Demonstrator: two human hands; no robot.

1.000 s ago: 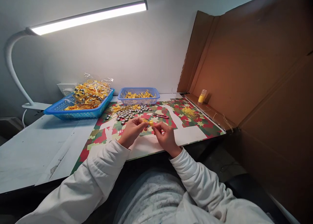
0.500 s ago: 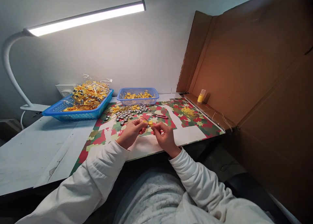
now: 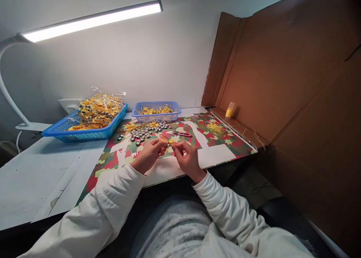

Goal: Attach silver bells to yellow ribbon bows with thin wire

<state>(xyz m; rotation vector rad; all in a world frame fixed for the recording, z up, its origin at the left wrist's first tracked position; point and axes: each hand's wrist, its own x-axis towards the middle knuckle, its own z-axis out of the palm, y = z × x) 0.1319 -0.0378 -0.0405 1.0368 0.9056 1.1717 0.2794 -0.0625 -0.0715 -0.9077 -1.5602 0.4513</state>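
My left hand pinches a small yellow ribbon bow with a silver bell at it. Close beside it, the thumb and fingertips of my right hand are pressed together at the bow's right side, on something too fine to make out. Both hands are over the front part of a camouflage-patterned sheet. Beyond them lies a spread of silver bells, with yellow bows and cords along its far side. Thread snips with a reddish handle rest just behind my right hand.
A blue basket heaped with yellow bows and bells stands at the left. A smaller blue basket is near the wall. Yellow thread scraps, a yellow-filled bottle and a cardboard wall are at the right.
The whole view has shifted slightly, so things appear a little farther left. My hands keep their hold near the bow, with only slight movement of the fingers.
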